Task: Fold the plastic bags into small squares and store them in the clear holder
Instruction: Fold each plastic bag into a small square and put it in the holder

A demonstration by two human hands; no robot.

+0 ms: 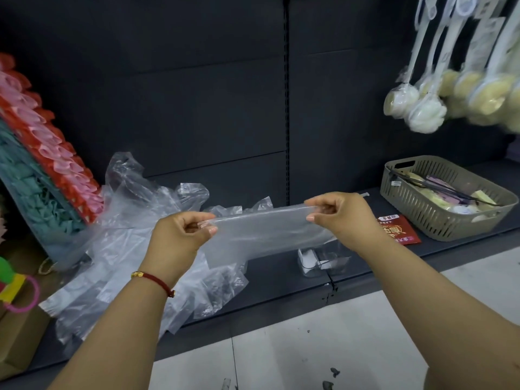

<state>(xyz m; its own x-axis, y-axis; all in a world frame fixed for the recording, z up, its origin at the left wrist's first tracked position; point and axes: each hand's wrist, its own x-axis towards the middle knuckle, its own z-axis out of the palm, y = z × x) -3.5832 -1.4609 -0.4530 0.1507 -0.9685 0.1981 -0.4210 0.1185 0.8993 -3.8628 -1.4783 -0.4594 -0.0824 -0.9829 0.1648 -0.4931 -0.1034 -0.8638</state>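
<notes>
A clear plastic bag (264, 230) is stretched flat in the air above a dark shelf (281, 277). My left hand (180, 235) pinches its left end and my right hand (340, 215) pinches its right end. Its lower edge hangs down toward the shelf. A loose pile of clear plastic bags (135, 249) lies on the shelf to the left and under my left forearm. A small clear holder (323, 261) sits on the shelf below the held bag, near the front edge; what is inside it cannot be made out.
A beige slotted basket (441, 198) with small goods stands at the right. A red packet (399, 229) lies beside it. Red, pink and teal items (42, 164) lean at the left. Bath sponges (422, 108) hang at upper right. Cardboard boxes (19, 333) stand at lower left.
</notes>
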